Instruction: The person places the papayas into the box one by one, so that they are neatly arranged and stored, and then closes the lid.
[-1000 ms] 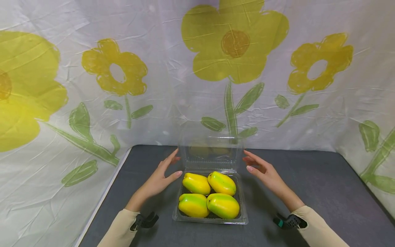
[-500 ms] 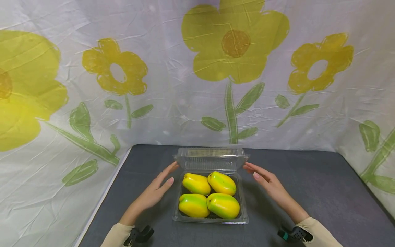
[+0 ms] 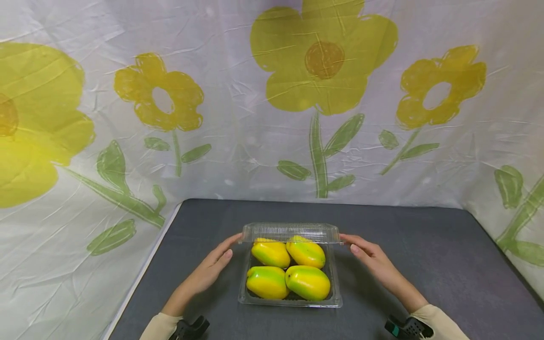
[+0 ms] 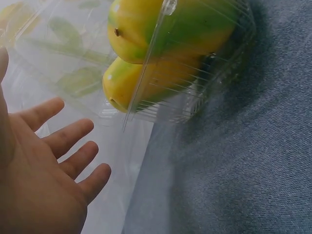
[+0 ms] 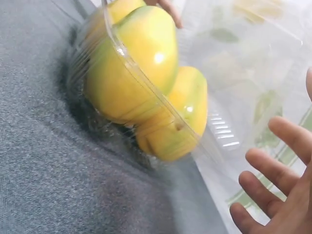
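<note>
A clear plastic clamshell box (image 3: 290, 305) sits on the dark table with several yellow-green mangoes (image 3: 308, 283) in its base. Its hinged lid (image 3: 291, 231) is tilted partway over the back pair of fruit. At the lid's left edge are the straight fingertips of my left hand (image 3: 207, 270); those of my right hand (image 3: 379, 269) are at its right edge. Both wrist views show spread, extended fingers beside the box, with nothing gripped. Whether every fingertip touches the plastic is hard to tell.
The dark grey table (image 3: 425, 264) extends to both sides of the box. Behind it hangs a white curtain (image 3: 238, 156) printed with yellow flowers. Dark wrist-worn cameras (image 3: 408, 327) sit just below the hands.
The lid has swung from nearly upright, forward and down over the back mangoes. Both hands have moved down and toward me along with it. The base and fruit have stayed put.
</note>
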Motion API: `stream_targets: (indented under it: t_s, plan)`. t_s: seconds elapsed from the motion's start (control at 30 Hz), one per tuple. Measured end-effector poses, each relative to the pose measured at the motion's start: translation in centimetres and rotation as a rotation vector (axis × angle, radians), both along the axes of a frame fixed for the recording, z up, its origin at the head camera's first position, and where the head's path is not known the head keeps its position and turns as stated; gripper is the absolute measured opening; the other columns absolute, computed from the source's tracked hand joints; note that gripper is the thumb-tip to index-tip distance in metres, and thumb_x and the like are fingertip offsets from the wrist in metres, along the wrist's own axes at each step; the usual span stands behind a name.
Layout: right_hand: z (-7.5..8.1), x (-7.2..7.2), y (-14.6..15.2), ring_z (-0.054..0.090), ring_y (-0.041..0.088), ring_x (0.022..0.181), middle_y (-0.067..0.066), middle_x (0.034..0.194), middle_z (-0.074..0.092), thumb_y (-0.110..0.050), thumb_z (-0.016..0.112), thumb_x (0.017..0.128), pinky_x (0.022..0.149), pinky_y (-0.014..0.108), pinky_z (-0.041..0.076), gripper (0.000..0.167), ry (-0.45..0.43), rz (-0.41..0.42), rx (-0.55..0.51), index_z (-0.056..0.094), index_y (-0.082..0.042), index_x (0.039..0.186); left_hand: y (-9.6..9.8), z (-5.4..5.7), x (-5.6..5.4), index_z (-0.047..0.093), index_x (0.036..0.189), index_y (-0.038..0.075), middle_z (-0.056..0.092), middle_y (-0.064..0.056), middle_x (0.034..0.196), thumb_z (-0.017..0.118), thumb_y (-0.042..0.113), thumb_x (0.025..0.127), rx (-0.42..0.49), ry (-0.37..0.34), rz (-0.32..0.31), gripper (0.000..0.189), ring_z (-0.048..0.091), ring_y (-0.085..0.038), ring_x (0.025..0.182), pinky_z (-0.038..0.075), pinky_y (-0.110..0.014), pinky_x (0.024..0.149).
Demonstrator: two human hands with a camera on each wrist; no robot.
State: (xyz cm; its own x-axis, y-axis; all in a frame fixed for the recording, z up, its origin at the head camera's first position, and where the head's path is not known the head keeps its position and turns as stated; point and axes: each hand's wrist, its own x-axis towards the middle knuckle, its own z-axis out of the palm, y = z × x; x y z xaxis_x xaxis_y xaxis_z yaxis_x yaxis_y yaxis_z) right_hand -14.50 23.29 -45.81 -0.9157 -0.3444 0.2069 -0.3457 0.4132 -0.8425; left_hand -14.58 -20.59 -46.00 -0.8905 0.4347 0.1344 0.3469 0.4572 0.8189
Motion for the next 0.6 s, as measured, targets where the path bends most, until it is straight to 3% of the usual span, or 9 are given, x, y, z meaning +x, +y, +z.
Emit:
stream_targets:
  t_s: [0.1, 0.3, 0.6]
  plan:
    - [-0.2, 0.2, 0.0, 0.047, -0.015, 0.122, 0.017, 0.144, 0.054, -0.014, 0.042, 0.106, 0.096, 0.021, 0.049, 0.039, 0.032, 0.003, 0.021, 0.054, -0.013, 0.143, -0.1, -0.1, 0.2, 0.032, 0.155, 0.016, 0.034, -0.016, 0.160, 0.032, 0.022, 0.109, -0.001, -0.008, -0.002, 0.047, 0.034, -0.042, 0.146, 0.038, -0.060, 0.110]
    - [-0.6, 0.6, 0.1, 0.041, -0.019, 0.124, 0.014, 0.142, 0.057, -0.011, 0.048, 0.104, 0.096, 0.020, 0.048, 0.038, 0.080, 0.015, 0.041, 0.056, -0.015, 0.141, -0.2, -0.3, 0.4, 0.036, 0.153, 0.017, 0.037, -0.017, 0.158, 0.034, 0.016, 0.108, 0.005, 0.001, -0.004, 0.046, 0.034, -0.044, 0.145, 0.035, -0.067, 0.108]
    - [-1.1, 1.3, 0.2, 0.044, -0.013, 0.125, 0.009, 0.142, 0.056, -0.010, 0.055, 0.100, 0.094, 0.047, 0.051, 0.042, 0.108, 0.044, 0.110, 0.055, -0.021, 0.141, -0.2, -1.0, 0.9, 0.037, 0.152, 0.029, 0.038, -0.009, 0.158, 0.039, 0.019, 0.107, -0.010, -0.054, -0.022, 0.046, 0.033, -0.040, 0.144, 0.032, -0.072, 0.107]
